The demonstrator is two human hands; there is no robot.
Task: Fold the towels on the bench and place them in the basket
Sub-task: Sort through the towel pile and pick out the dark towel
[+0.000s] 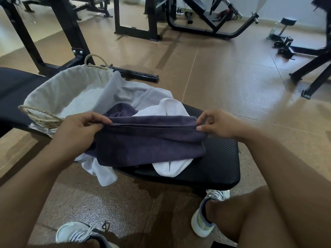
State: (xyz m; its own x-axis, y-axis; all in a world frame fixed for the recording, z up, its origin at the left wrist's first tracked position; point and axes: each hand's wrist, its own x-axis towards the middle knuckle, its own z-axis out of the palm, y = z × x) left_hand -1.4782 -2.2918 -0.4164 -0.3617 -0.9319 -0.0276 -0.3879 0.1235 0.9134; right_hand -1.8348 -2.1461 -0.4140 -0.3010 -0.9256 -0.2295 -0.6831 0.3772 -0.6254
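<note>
Feet: two pale trainers [206,217] are seen on the brown floor [223,83], with a bare knee at lower right.
Left hand [78,129]: its grip is clenched on the left end of the purple towel [148,145], the folded edge pinched between thumb and fingers.
Right hand [218,124]: its grip pinches the right end of the same folded edge, fingers curled round the cloth.
Purple towel: it is held stretched between both hands, folded over along its top edge, its lower part draped on the pile.
White towels [172,167]: they are left crumpled under the purple towel, one end hanging off the near edge of the table [220,161].
Grey towel [125,92]: it is draped over the basket's rim and onto the pile.
Basket [59,93]: cloth-lined with rope handles, it is set on the table, left of the pile.
Background: black gym frames [136,17] are seen on the floor beyond.
</note>
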